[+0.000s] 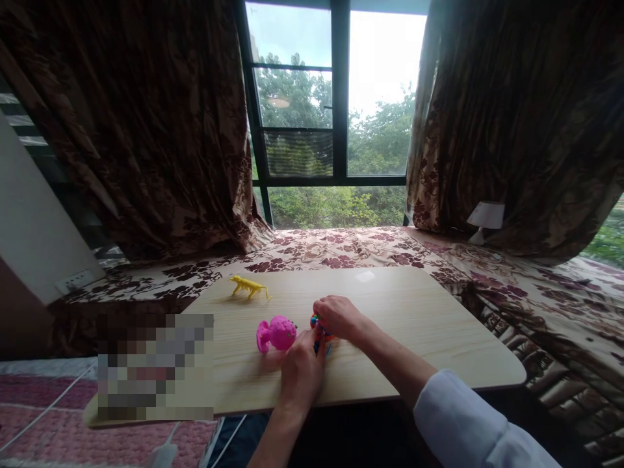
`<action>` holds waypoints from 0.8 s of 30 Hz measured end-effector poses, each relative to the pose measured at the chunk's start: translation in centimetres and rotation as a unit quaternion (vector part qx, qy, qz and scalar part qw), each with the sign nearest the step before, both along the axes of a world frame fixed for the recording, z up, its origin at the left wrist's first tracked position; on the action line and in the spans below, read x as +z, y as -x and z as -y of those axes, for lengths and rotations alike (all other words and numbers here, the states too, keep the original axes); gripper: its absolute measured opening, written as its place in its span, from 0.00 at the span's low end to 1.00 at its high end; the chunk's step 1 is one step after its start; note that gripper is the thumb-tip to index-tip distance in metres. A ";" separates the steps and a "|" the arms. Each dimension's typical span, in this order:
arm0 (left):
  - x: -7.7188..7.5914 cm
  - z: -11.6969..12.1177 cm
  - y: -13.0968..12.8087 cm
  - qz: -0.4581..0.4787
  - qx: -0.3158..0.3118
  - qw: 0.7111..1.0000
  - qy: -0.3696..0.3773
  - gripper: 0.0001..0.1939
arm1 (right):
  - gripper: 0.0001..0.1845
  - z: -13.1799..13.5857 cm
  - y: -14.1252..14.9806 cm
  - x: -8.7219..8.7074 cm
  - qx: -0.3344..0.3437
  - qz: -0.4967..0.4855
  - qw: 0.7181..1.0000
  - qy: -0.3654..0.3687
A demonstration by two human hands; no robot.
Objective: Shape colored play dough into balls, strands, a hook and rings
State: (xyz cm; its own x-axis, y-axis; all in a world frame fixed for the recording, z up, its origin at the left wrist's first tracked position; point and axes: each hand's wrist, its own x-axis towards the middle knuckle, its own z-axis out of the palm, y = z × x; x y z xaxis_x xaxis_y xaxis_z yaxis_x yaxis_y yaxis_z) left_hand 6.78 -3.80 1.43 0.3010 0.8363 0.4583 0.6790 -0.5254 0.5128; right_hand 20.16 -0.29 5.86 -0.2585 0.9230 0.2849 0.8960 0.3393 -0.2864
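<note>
Both of my hands are together over the near middle of the table. My left hand [303,364] has its fingers closed around the lower part of a small multicoloured toy [314,320]. From above and the right, my right hand [338,316] grips the same toy with bent fingers. Bits of blue, red, orange and green show between the fingers; the rest is hidden, so its exact kind is unclear. Just left of my left hand lies a pink toy [281,333] with a round bumpy body and a flared end. Farther back stands a yellow long-tailed animal figure [249,286].
The light wooden table [414,325] has a rounded right corner. A pixelated patch [156,367] covers its left end. Beyond it is a flower-patterned window seat [336,247] with a small white lamp [485,218] at the right. Below left, a white cable [49,406] crosses pink bedding.
</note>
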 end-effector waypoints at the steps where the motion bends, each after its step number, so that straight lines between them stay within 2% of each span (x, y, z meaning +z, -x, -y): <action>1: 0.0 0.0 0.0 -0.001 0.001 1.000 0.000 0.13 | 0.09 -0.3 0.1 -0.1 -0.007 -0.007 1.000 0.003; 5: 0.1 0.0 0.0 0.004 0.000 1.000 -0.008 0.12 | 0.12 -1.1 -0.8 -0.3 -0.032 -0.053 0.998 0.017; 9: 0.1 0.0 0.0 0.009 0.004 1.000 -0.021 0.12 | 0.14 -1.3 -3.9 0.1 -0.051 -0.081 0.995 0.015; 14: -0.4 -0.2 -0.1 0.009 0.011 0.999 -0.035 0.12 | 0.13 -0.3 -7.2 0.1 -0.072 -0.034 0.997 0.023; 19: -0.5 -0.4 -0.1 0.016 0.002 0.999 -0.046 0.11 | 0.12 1.1 -6.6 -0.6 -0.036 0.048 0.997 0.046; 24: -0.3 -0.2 0.0 0.017 0.002 0.999 -0.036 0.11 | 0.11 1.4 -6.2 0.4 -0.020 0.122 0.990 0.064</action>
